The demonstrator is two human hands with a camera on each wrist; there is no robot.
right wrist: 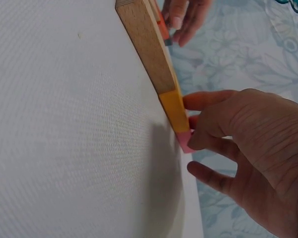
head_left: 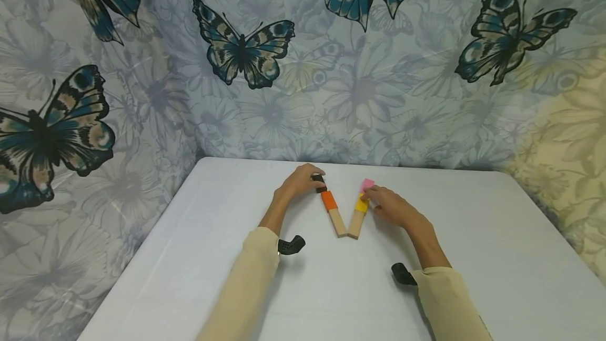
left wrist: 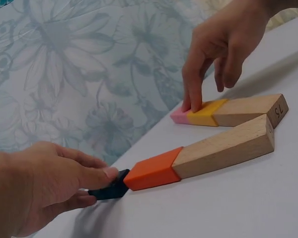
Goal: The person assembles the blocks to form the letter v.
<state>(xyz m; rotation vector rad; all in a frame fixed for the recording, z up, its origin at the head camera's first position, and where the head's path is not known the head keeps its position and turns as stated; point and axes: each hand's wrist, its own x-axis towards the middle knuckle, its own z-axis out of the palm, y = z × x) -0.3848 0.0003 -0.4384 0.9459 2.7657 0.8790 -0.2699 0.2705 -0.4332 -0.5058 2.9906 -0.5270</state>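
My left hand point(head_left: 299, 180) pinches a black block point(head_left: 319, 183) between thumb and fingers. One end of it meets an orange block point(left wrist: 153, 168), whose other end meets a plain wooden block point(left wrist: 226, 148). In the left wrist view, fingers of my right hand point(head_left: 390, 205) reach down to where a pink block point(left wrist: 179, 117) meets a yellow block point(left wrist: 206, 113). The right hand's other fingers stand off the blocks. Beyond the yellow one lies a second plain wooden block point(head_left: 356, 224), with marks on its end. The two rows form a V, narrow end toward me.
The blocks lie on a white-covered table point(head_left: 189, 278), near its far edge. Behind and to the left hangs butterfly-patterned cloth point(head_left: 331, 120). Dark wrist devices point(head_left: 291, 245) stick out from both beige sleeves point(head_left: 241, 288).
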